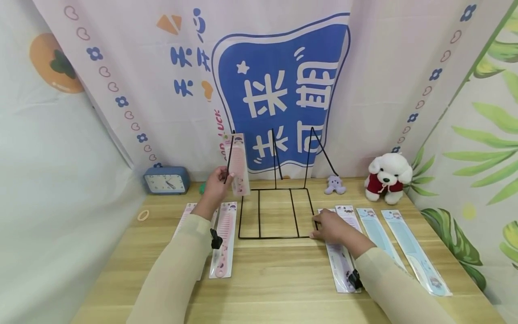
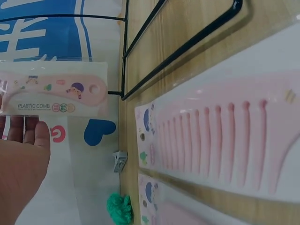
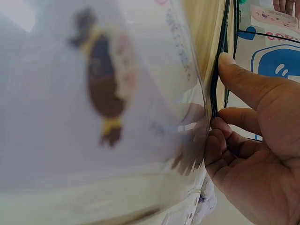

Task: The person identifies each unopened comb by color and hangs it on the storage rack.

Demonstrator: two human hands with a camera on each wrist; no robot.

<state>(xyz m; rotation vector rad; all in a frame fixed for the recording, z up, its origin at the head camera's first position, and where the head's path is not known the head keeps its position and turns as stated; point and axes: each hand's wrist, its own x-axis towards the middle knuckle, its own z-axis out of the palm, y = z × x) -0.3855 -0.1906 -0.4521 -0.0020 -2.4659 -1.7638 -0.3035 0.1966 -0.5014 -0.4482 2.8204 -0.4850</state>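
Note:
A packaged pink plastic comb (image 1: 238, 164) is held upright by my left hand (image 1: 216, 184) at the left end of a black wire rack (image 1: 259, 216). The left wrist view shows the fingers behind the clear package (image 2: 61, 89), with its handle end beside the rack's wire. My right hand (image 1: 332, 227) pinches the rack's right-hand bottom wire, thumb on one side and fingertips on the other, as the right wrist view shows. Under and beside that hand lie packaged purple combs (image 1: 337, 265). Near my left forearm lie more packaged pink combs (image 1: 224, 243), one partly covered by the sleeve.
Two packaged blue combs (image 1: 413, 247) lie on the right of the wooden table (image 1: 275, 288). Along the back stand a blue clock (image 1: 167, 181), a small purple toy (image 1: 335, 185) and a white plush dog (image 1: 389, 175). A pale ring (image 1: 143, 215) lies at the left.

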